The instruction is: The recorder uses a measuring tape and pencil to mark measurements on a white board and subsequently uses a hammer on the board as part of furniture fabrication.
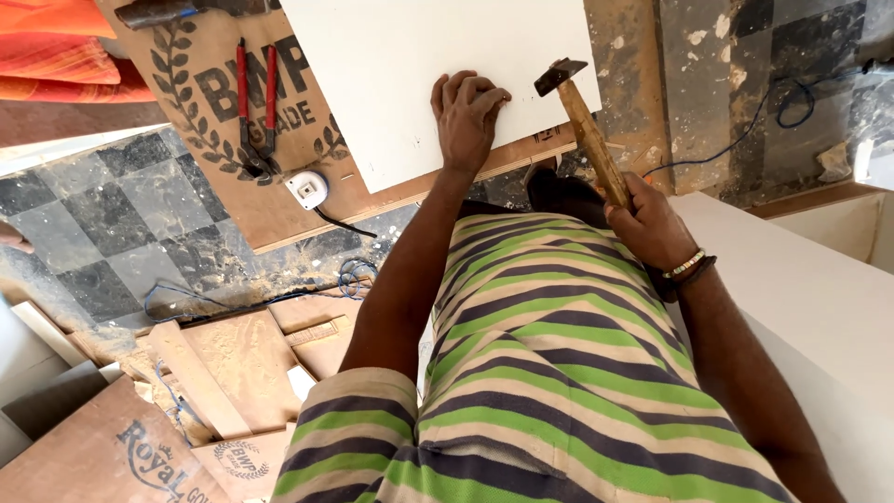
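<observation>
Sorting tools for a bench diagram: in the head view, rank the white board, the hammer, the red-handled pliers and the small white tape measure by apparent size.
1. white board
2. hammer, in the right hand
3. red-handled pliers, close to the hammer in length, so that order is unsure
4. white tape measure

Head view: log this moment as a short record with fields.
left hand: left hand pressed flat on the white board
right hand: right hand gripping the wooden handle of a hammer, head raised above the board's edge
under board: brown plywood sheet
on plywood: red-handled pliers, white tape measure
floor: checked tiles, wood offcuts
</observation>
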